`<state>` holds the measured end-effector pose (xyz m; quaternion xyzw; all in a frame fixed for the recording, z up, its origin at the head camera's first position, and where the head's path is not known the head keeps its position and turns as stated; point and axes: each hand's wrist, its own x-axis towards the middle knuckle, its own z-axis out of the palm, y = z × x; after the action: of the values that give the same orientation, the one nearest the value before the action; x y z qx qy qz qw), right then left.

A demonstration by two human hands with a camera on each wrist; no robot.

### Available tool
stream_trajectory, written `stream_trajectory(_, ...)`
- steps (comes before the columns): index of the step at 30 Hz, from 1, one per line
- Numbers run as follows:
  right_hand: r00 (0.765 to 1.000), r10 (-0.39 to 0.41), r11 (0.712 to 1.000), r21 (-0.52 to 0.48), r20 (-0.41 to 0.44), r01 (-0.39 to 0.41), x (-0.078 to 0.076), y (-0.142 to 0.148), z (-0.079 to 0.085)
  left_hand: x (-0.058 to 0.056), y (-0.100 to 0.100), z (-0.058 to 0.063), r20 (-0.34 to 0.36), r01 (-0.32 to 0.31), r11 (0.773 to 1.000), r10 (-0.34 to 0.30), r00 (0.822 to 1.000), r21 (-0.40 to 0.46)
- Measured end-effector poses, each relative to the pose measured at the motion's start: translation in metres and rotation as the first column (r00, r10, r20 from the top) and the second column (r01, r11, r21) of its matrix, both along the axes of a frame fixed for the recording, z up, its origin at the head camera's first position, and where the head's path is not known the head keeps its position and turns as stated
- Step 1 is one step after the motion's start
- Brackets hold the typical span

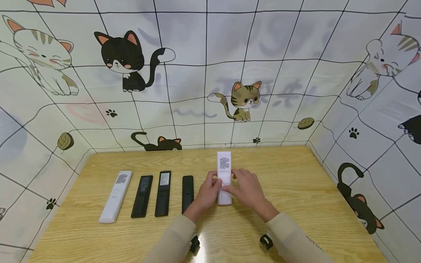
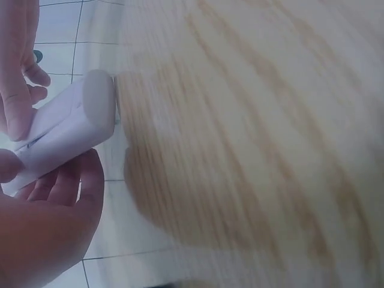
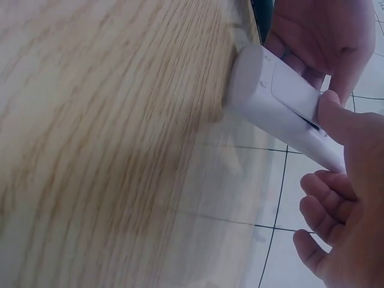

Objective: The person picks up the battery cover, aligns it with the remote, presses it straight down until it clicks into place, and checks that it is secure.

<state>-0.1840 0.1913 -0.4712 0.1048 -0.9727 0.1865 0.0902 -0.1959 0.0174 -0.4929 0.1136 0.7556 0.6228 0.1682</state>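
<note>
A white remote control [image 1: 224, 164] is held back side up over the table, its printed label at the far end. My left hand [image 1: 206, 193] grips it along the left side, with fingers underneath in the left wrist view. My right hand [image 1: 250, 188] holds the right side, its thumb on the battery cover [image 3: 294, 90]. In the right wrist view a narrow dark gap shows along that cover's edge. The other right fingers are bent, some of them apart from the remote. Whether batteries lie inside is hidden.
Left of my hands, a second white remote [image 1: 116, 197] and three black remotes [image 1: 142, 196] lie in a row on the wooden table [image 1: 296, 182]. My left forearm partly covers the nearest black one [image 1: 188, 190]. Cat-patterned cloth [image 1: 184, 80] surrounds the table's back and sides.
</note>
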Motion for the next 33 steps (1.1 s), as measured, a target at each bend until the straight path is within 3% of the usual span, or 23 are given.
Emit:
stream_trajectory(7,1.0,0.001,1.0,0.016,0.023,-0.001,-0.001,-0.001,-0.001,-0.001,-0.004,0.005,-0.082,-0.013,0.992,0.003,0.997,-0.122)
stream_trajectory(13,0.999,-0.002,1.0,0.021,0.042,0.001,0.0,-0.004,0.001,-0.002,-0.006,0.005,-0.134,-0.021,0.988,0.001,0.991,-0.152)
stream_trajectory(22,0.999,-0.024,1.0,-0.003,0.045,0.024,0.003,-0.009,0.003,-0.003,-0.007,0.007,-0.057,-0.023,0.994,0.018,0.998,-0.103)
stream_trajectory(33,0.998,-0.032,0.999,0.024,0.059,0.031,0.004,-0.011,0.002,-0.003,-0.008,0.005,-0.063,-0.028,0.996,0.022,0.998,-0.087)
